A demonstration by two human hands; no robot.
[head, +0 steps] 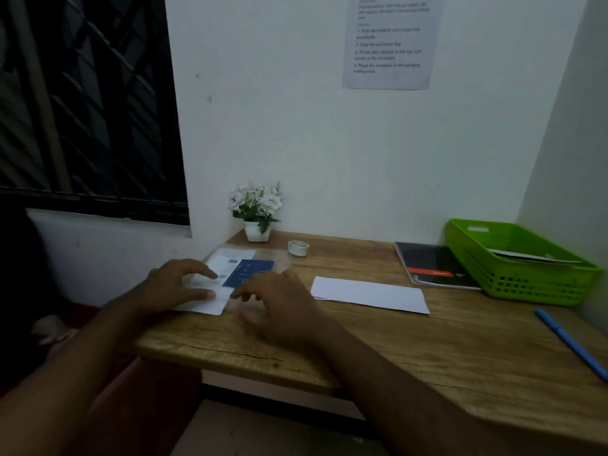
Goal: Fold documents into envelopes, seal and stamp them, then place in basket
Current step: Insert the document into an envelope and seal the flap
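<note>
A white document with a blue printed panel [230, 269] lies at the left end of the wooden desk [394, 350]. My left hand [177, 284] presses flat on its left part, fingers spread. My right hand [279, 301] is beside it, blurred, fingertips touching the paper's right edge near the blue panel. A white envelope [370, 294] lies flat to the right of my hands. The green basket [526, 284] stands at the far right with papers inside.
A small pot of white flowers [256, 212] and a tape roll [298, 248] stand at the back by the wall. A dark notebook [434, 264] lies left of the basket. A blue pen [572, 343] lies at the right edge. An instruction sheet [390, 41] hangs on the wall.
</note>
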